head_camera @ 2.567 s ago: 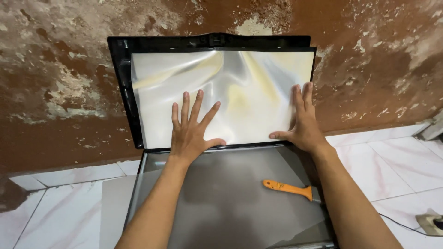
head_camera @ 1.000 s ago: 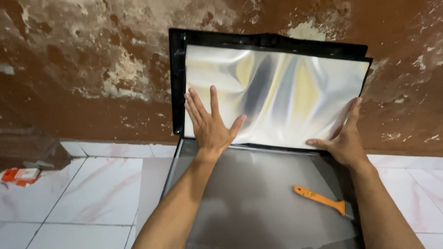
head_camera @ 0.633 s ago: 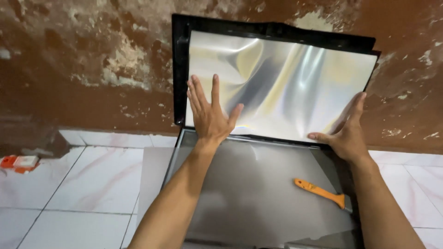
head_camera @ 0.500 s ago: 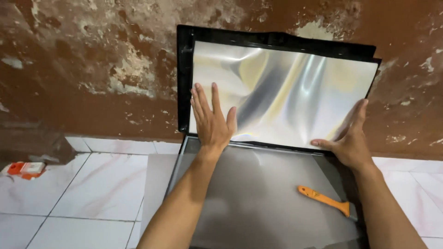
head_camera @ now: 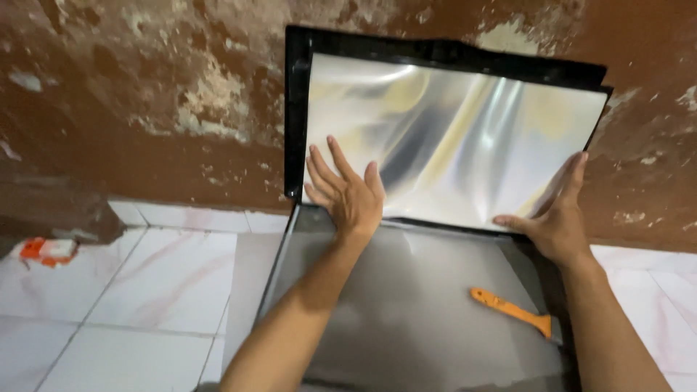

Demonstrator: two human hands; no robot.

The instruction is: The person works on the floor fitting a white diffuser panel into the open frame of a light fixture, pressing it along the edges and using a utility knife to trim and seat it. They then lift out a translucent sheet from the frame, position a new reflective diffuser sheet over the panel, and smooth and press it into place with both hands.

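Note:
A shiny silver reflective sheet (head_camera: pixel 465 138) leans against a black-framed panel (head_camera: pixel 294 116) propped on the brown wall. My left hand (head_camera: pixel 347 192) lies flat with fingers spread on the sheet's lower left part. My right hand (head_camera: pixel 555 218) rests palm-in on the sheet's lower right corner, fingers pointing up along its edge. Below both hands a grey flat panel (head_camera: pixel 406 305) lies on the floor, and my forearms reach over it. An orange-handled scraper (head_camera: pixel 508 311) lies on that grey panel, just left of my right forearm.
The wall (head_camera: pixel 145 109) behind is stained brown with peeling patches. White marble-look floor tiles (head_camera: pixel 145 290) spread to the left and right. A small orange and white object (head_camera: pixel 45 250) lies on the floor at the far left, by the wall.
The view has shifted, so the panel sits further right in the picture. My left hand has slid slightly down and left on the sheet; my right hand stays at the lower right corner.

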